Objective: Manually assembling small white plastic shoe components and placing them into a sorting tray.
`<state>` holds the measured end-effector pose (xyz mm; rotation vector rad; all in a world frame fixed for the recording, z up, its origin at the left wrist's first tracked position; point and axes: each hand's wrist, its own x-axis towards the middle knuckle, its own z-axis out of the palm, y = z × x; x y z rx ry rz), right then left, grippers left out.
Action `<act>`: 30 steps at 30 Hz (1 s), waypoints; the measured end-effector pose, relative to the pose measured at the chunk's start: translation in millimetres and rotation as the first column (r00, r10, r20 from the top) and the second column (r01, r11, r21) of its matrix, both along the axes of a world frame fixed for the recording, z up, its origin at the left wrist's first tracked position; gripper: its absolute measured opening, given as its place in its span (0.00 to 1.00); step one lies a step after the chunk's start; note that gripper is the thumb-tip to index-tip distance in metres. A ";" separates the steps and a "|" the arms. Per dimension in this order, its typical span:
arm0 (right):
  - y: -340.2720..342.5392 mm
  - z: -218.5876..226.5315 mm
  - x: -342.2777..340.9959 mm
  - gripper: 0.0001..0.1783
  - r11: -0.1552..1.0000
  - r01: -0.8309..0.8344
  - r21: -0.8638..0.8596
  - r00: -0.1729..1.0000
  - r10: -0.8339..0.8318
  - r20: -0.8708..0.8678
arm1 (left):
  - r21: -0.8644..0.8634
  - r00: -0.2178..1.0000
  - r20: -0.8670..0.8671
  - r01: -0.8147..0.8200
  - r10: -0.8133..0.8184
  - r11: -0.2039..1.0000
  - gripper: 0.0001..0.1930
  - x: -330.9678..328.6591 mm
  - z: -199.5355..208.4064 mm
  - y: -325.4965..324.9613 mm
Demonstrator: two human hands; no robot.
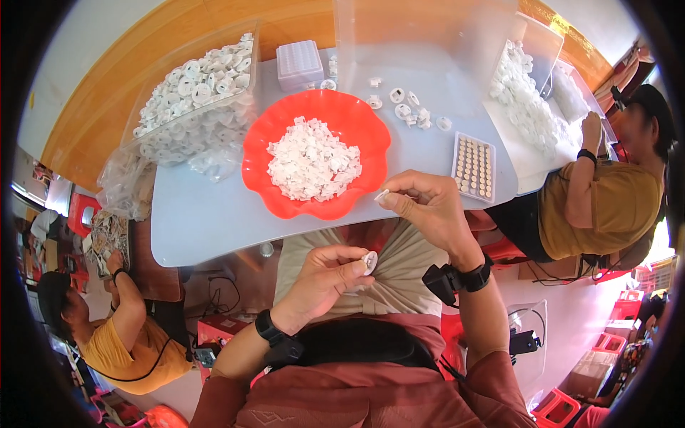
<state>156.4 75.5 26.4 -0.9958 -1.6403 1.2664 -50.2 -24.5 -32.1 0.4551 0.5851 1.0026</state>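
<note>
Our left hand [322, 280] pinches a round white part [370, 263], likely light, stiff and best held by its rim, while our right hand [430, 208] pinches a smaller white piece [382, 195].

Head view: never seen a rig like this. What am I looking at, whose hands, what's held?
No robot here: it's one person with bare hands. The only picture comes from a wide fisheye camera on their head, looking down, so straight edges bend. Left in the picture is their left.

The left hand pinches a round white part; the right hand pinches a small white piece near the bowl. Both wrists carry dark strapped devices.

On the pale table: a red bowl heaped with small white pieces, loose white parts, and a tray of small round tan pieces.

Two other people sit nearby, one on each side.
</note>
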 end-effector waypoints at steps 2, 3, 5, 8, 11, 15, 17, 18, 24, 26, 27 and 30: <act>-8.3 -4.1 4.3 0.07 0.999 -0.004 -0.039 1.000 0.004 -0.017 | -0.005 1.000 0.002 0.001 -0.001 1.000 0.11 0.6 2.9 -1.2; -11.8 -6.1 6.4 0.08 0.997 -0.012 -0.076 0.999 0.010 -0.035 | -0.008 1.000 0.005 -0.001 0.001 1.000 0.12 1.0 4.0 -1.2; -18.7 -11.4 7.8 0.08 0.996 -0.006 -0.086 0.998 0.001 -0.056 | -0.018 1.000 0.004 -0.008 0.008 1.000 0.12 1.7 3.1 -2.0; -26.6 -15.1 10.1 0.08 0.996 0.001 -0.088 0.996 -0.009 -0.092 | -0.024 1.000 0.011 -0.022 0.022 0.999 0.12 4.4 4.1 -0.8; -34.5 -15.9 12.0 0.09 0.990 -0.014 -0.138 0.990 -0.006 -0.140 | -0.020 0.999 0.021 -0.034 0.034 0.999 0.11 6.9 4.2 0.9; -44.6 -19.9 14.3 0.08 0.980 -0.033 -0.197 0.980 -0.007 -0.200 | -0.003 0.998 0.055 -0.036 0.036 0.999 0.11 9.1 2.0 2.8; -48.3 -21.9 16.3 0.08 0.980 -0.032 -0.197 0.983 -0.005 -0.185 | -0.011 0.998 0.057 -0.028 0.028 1.000 0.11 9.4 0.9 3.4; -50.2 -23.4 17.2 0.07 0.981 -0.032 -0.190 0.986 0.000 -0.167 | -0.012 0.998 0.062 -0.021 0.022 1.000 0.11 9.7 0.0 3.2; -60.2 -31.5 20.3 0.05 0.993 -0.046 -0.105 0.992 0.033 -0.120 | -0.037 0.995 0.097 -0.026 0.030 0.999 0.11 14.5 -1.8 1.2; -63.8 -32.7 19.8 0.05 0.988 -0.037 -0.150 0.990 0.016 -0.139 | -0.046 0.995 0.095 -0.027 0.031 0.999 0.10 16.3 -4.0 1.2; -65.5 -33.5 20.3 0.05 0.981 -0.028 -0.189 0.988 -0.001 -0.152 | -0.050 0.995 0.098 -0.027 0.032 0.998 0.10 17.4 -5.4 1.5; -64.6 -49.8 22.2 0.05 0.981 0.099 -0.167 0.971 -0.132 -0.201 | -0.086 0.994 0.105 -0.031 0.040 0.996 0.10 18.9 -15.1 4.1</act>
